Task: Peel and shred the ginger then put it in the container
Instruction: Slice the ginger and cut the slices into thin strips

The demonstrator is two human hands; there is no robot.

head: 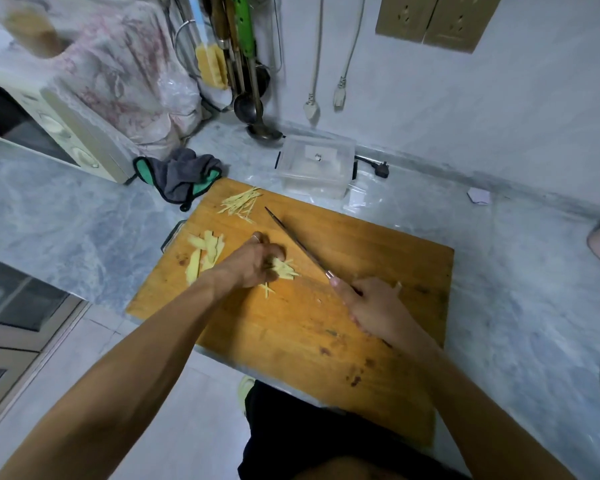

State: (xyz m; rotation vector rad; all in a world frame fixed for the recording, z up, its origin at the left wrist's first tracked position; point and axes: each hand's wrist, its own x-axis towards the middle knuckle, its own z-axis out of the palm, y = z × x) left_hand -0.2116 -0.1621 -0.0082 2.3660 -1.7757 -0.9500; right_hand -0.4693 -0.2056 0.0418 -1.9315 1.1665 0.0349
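Head view: the left hand lies on the board, its fingers curled over a small bunch of ginger strips and pressing them down. The right hand has its grip closed round the handle of the knife; the blade runs up and away from that hand, just right of the strips and close by the left fingers. Left of the left hand lie flat ginger slices. Beyond it, near the board's far edge, sits a pile of shreds. The clear container stands on the worktop past the knife tip, off the board. A grey-green cloth lies far left of it.
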